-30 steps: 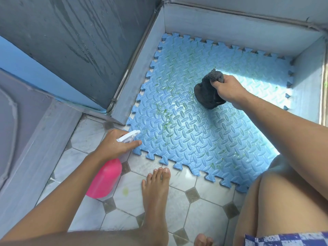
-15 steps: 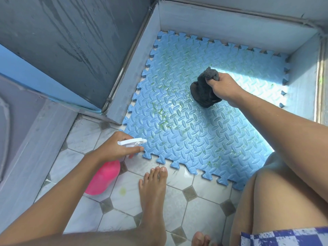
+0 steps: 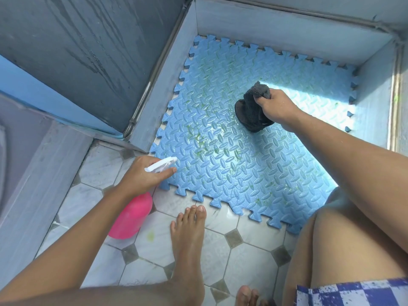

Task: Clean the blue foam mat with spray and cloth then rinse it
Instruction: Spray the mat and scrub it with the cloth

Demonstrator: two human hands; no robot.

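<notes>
Task looked mid-way at best — the blue foam mat [image 3: 254,168] was wet and glossy across its middle, so spray had evidently gone on, but green specks and smears still showed over much of the surface, thickest near the centre and toward the near-right edge. Wiping was in hand, not finished; rinsing had not started as far as could be seen, with no running water or hose in view. The mat lay flat on the floor inside a low-walled corner, its near edge overlapping onto the tiled floor [image 3: 220,250]. The right hand [image 3: 276,104] was closed around a bunched dark cloth [image 3: 251,111], pressing it onto the far-centre part of the mat, at the edge of a bright sunlit band. The left hand [image 3: 145,173] was wrapped around the white trigger head of a pink spray bottle [image 3: 130,217], the nozzle aimed over the mat's near-left corner — whether a finger was actually squeezing the trigger I could not tell. The bottle's body hung over the tiles, just beside the mat edge. A bare foot [image 3: 187,237] stood on the tiles close to the near edge, not touching the mat.
</notes>
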